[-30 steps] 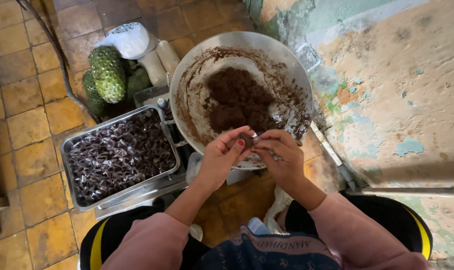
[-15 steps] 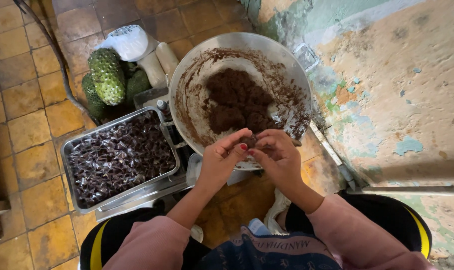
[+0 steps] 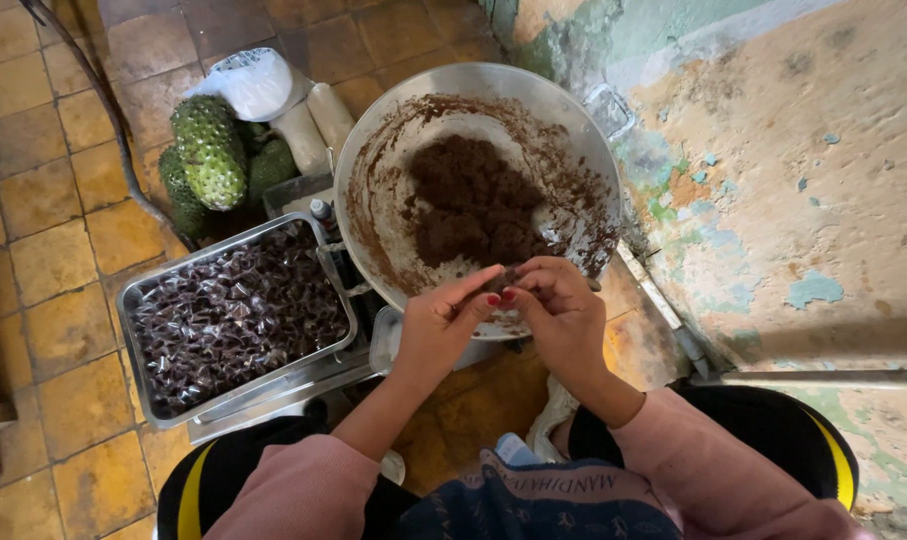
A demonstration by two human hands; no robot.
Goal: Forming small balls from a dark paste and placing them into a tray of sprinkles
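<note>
Both hands meet at the near rim of the big metal bowl (image 3: 574, 110). The left hand (image 3: 439, 325) and the right hand (image 3: 564, 315) have their fingers (image 3: 479, 285) drawn together, pinched on a small lump of brown paste (image 3: 501, 283); it is mostly hidden between the fingertips, so its exact shape is hard to tell. The lump sits just over the bowl's near edge, below the main heap of brown paste (image 3: 474, 205) piled in the middle of the bowl, whose walls are smeared with the same stuff.

The paste looks soft, sticky and light: it should squash and mould easily, cling to skin, and crumble if pulled hard. A small piece is best held lightly between fingertips and thumb, rolled rather than squeezed.

To the left, on the floor, a rectangular metal tray (image 3: 134, 300) is filled with many small dark pieces in shiny clear wrappers (image 3: 239, 310), crinkly and light. Beyond it lie green bumpy fruits (image 3: 209, 150), with a white plastic bag (image 3: 254, 80) just behind them. No readable label or sign shows; the wall at right has peeling paint in green and tan
</note>
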